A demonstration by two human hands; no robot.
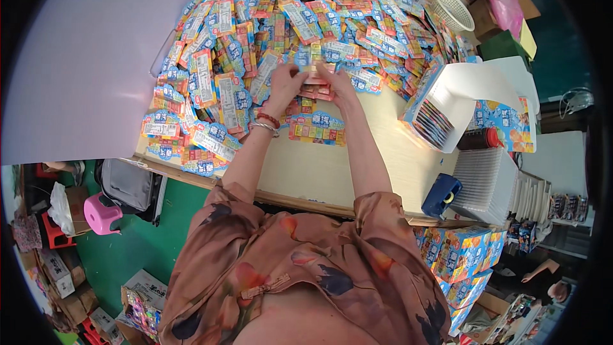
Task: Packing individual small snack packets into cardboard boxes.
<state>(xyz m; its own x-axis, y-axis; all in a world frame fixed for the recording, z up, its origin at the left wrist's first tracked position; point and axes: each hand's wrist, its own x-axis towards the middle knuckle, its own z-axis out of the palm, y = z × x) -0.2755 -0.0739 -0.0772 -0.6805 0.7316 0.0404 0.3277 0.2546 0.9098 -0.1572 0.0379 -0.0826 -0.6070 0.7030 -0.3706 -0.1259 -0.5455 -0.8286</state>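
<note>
At the near edge of a large heap of flat, colourful packets (233, 99), both my hands work close together. My left hand (286, 86), with a red bead bracelet and a silver bangle at the wrist, pinches the left side of a small flat packet (314, 75). On the packet's other side, the fingers of my right hand (338, 86) are closed. Fingertips partly cover this packet, and its details are blurred. Just below the hands, more packets (316, 126) lie face up in blue, yellow and red on the pale table (313, 169).
To the right stands an open white-lined box (447, 99) with packets upright inside. Near it are a blue tape dispenser (442, 195), a stack of clear plastic trays (485, 182) and a white basket (453, 7). Printed boxes (463, 255) are stacked below; a pink stool (102, 213) stands left.
</note>
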